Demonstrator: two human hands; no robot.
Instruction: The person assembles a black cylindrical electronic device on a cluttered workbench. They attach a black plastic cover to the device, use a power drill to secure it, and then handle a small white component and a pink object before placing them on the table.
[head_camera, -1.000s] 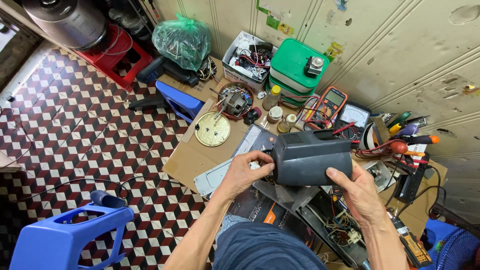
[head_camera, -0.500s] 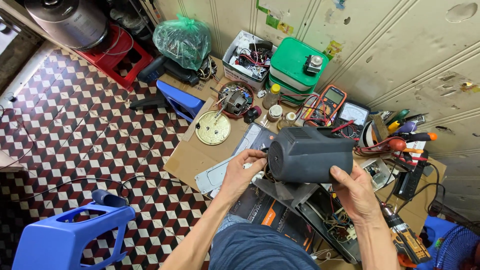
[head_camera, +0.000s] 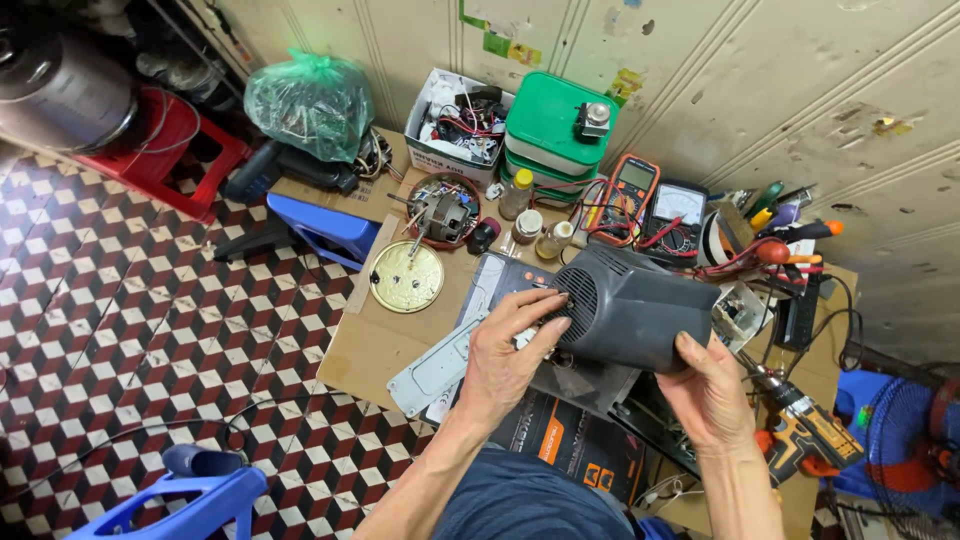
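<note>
A dark grey plastic housing (head_camera: 632, 308), rounded and slotted with vents on its left end, is held up between both hands above a cluttered sheet of cardboard (head_camera: 385, 345) on the chequered floor. The left hand (head_camera: 508, 355) is partly open – its fingertips (head_camera: 548, 305) spread against the vented end, thumb under the lower edge. The right hand (head_camera: 708, 390) cups the underside of the housing's right end, fingers curled round it and thumb on the near face.

Just behind the housing lie an orange multimeter (head_camera: 628, 190) and a black analogue meter (head_camera: 676, 212), with a stack of green lidded boxes (head_camera: 552, 135) beyond them. To the left sit a round brass disc (head_camera: 406, 276) and a small motor (head_camera: 444, 212) – both well apart from the hands. A cordless drill (head_camera: 805, 430) lies to the right, near the right wrist
</note>
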